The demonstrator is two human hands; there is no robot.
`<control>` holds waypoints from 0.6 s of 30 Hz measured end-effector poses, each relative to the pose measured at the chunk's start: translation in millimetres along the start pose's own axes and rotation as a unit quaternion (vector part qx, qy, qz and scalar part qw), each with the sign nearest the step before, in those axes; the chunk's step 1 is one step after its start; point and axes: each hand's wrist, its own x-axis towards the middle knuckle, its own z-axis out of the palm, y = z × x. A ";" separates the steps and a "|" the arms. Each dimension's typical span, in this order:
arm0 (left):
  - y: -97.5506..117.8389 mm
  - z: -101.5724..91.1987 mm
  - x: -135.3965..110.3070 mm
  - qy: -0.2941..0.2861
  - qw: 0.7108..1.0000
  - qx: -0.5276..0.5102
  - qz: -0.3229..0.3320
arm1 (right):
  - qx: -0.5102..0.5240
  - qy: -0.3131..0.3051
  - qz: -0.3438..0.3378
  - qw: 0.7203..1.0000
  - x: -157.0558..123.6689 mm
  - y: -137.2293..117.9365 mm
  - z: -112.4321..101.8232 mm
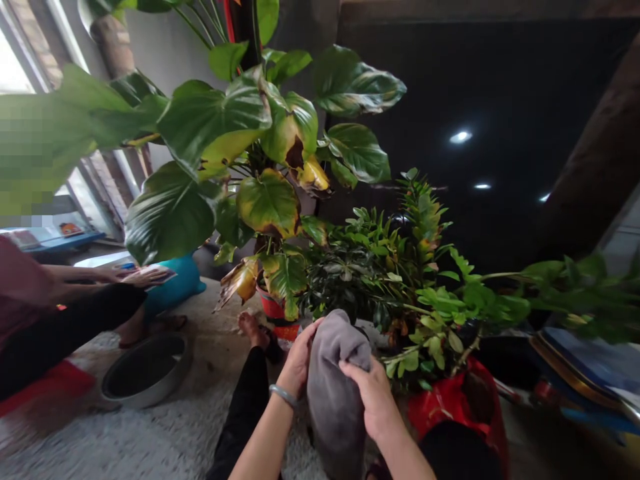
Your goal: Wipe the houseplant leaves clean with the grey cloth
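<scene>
In front of me I hold a soft grey cloth (336, 393), thick like a towel, bunched and folded at its top and hanging down between my forearms. My left hand (301, 360) presses against its left side, fingertips partly hidden behind it; a pale bangle circles that wrist. On the other side my right hand (371, 392) grips the cloth, its thumb lying over a fold near the top. Whether anything is wrapped inside the cloth cannot be seen. Just beyond the hands stand leafy potted plants (350, 267).
A big-leaved plant (270, 200) with browned leaves rises from a red pot (271, 303). A grey basin (147, 373) sits on the floor to the left, near a seated person (65, 300). At right are a red bag (450, 400) and stacked flat items (580, 367).
</scene>
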 end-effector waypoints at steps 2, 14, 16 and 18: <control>-0.3 1.6 -1.2 -0.016 1.000 -0.002 0.000 | -0.004 0.021 -0.068 0.997 0.5 -15.4 -7.2; 6.8 4.7 -11.0 -0.001 0.999 0.039 0.005 | 0.110 0.128 0.050 0.984 29.9 -8.1 -26.7; 5.7 -1.2 -7.3 0.011 0.999 0.042 0.007 | 0.117 0.088 0.078 0.986 11.0 -2.6 -23.9; 2.4 -5.6 -3.2 0.006 0.999 0.043 0.000 | 0.130 0.045 0.057 0.989 0.3 -16.4 -17.3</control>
